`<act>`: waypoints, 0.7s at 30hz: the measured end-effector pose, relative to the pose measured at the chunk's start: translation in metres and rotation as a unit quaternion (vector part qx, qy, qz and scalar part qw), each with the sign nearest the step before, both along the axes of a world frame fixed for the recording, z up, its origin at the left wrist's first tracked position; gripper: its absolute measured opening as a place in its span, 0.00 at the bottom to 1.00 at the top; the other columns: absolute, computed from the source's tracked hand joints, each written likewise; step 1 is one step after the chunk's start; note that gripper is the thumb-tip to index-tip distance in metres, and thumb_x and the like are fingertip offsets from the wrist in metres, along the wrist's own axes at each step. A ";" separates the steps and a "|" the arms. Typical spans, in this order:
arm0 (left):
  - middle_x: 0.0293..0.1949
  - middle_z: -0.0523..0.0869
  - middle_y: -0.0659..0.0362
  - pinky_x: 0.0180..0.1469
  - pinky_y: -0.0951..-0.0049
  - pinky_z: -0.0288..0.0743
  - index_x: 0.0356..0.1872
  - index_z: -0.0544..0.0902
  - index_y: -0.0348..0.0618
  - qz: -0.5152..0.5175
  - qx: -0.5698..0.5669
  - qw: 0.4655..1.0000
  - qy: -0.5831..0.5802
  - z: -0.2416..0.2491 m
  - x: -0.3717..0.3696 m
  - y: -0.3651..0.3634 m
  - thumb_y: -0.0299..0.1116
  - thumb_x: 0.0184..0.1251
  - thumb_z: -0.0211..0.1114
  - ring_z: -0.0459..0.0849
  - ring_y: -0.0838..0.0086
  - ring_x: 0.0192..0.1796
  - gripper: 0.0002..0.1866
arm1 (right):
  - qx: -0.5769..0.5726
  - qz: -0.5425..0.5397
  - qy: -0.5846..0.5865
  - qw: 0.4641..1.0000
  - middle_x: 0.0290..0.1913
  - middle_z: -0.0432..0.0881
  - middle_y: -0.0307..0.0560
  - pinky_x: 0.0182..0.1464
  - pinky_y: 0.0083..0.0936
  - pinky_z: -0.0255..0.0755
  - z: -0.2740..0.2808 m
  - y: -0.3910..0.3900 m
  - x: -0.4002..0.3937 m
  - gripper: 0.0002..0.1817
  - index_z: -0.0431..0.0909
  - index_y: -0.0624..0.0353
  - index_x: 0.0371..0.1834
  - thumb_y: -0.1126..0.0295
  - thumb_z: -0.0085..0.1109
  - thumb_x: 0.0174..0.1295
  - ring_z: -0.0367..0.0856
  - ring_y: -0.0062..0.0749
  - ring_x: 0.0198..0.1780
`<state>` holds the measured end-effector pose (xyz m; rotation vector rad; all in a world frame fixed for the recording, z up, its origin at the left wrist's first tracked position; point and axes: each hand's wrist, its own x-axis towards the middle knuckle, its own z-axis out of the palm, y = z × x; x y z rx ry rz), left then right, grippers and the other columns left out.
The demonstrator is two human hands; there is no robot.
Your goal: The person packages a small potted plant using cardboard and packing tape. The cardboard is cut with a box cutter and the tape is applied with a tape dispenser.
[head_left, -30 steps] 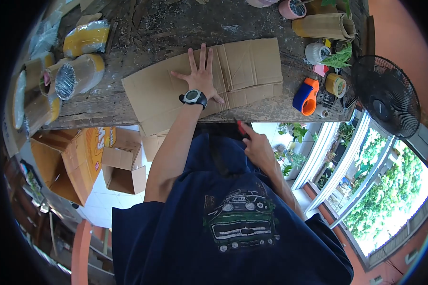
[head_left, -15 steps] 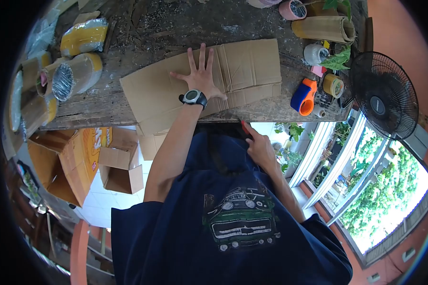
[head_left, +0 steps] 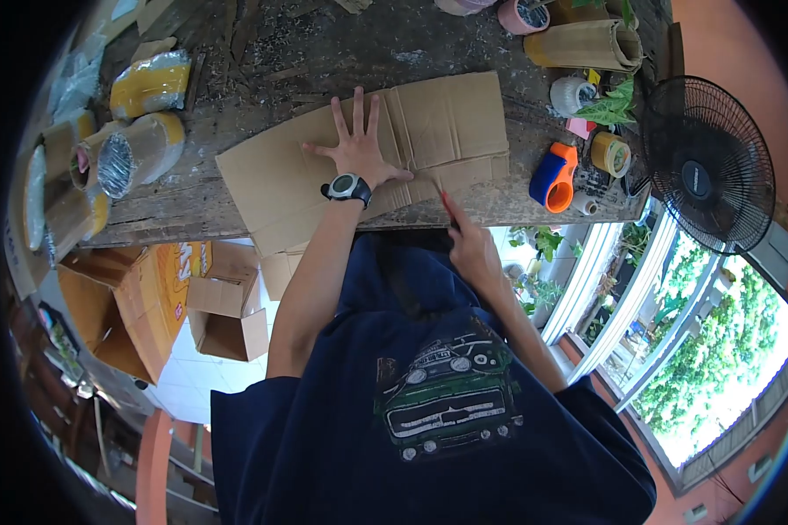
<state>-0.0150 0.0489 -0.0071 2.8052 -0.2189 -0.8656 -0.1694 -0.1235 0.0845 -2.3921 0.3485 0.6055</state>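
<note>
The left hand (head_left: 357,159) presses flat on a creased sheet of brown corrugated cardboard (head_left: 418,131), palm down, its fingers and thumb spread wide apart. The sheet lies directly beneath that hand and reaches out past it on both sides: a plain stretch toward eight o'clock, a folded-looking panel with crease lines toward two o'clock. Its lower left corner hangs over the near edge of the scuffed wooden table (head_left: 179,208). A dark-strapped wristwatch (head_left: 345,185) sits on the left wrist.

The right hand (head_left: 474,249) is closed around the handle of a red-handled cutter (head_left: 448,204) – at roughly four o'clock from the left hand. From the right hand, the cutter points to eleven o'clock, and the cardboard lies between ten and eleven. The thin tip is at the sheet's lower border, just beside the left thumb (whether it touches, I cannot tell).

Between one and two o'clock from the right hand stands an orange-and-blue tape dispenser (head_left: 555,179), with a black fan (head_left: 699,178) farther out toward two or three. At nine o'clock from the left hand, well apart, lies a tape-wrapped cardboard tube (head_left: 153,149).
</note>
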 end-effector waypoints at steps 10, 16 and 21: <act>0.82 0.27 0.68 0.56 0.03 0.43 0.82 0.37 0.66 0.000 0.018 1.000 -0.005 -0.002 0.001 -0.003 0.75 0.16 0.79 0.20 0.52 0.81 0.84 | 0.017 0.004 -0.130 0.991 0.38 0.82 0.72 0.46 0.58 0.72 -0.028 -0.004 0.117 0.36 0.64 0.51 0.75 0.79 0.56 0.59 0.81 0.70 0.43; 0.82 0.26 0.65 0.54 0.03 0.44 0.82 0.35 0.63 -0.014 0.028 0.999 -0.002 -0.006 -0.001 -0.006 0.78 0.15 0.77 0.19 0.48 0.81 0.86 | 0.000 -0.008 0.016 1.000 0.33 0.83 0.70 0.45 0.58 0.73 -0.002 -0.023 0.009 0.37 0.65 0.50 0.75 0.79 0.56 0.59 0.81 0.71 0.39; 0.82 0.24 0.64 0.54 0.03 0.44 0.82 0.34 0.62 -0.014 0.034 0.999 0.006 -0.002 0.000 -0.010 0.78 0.16 0.77 0.18 0.47 0.80 0.86 | 0.042 -0.033 -0.020 0.998 0.32 0.83 0.69 0.44 0.56 0.75 0.005 -0.041 -0.004 0.35 0.68 0.51 0.73 0.80 0.56 0.59 0.82 0.68 0.38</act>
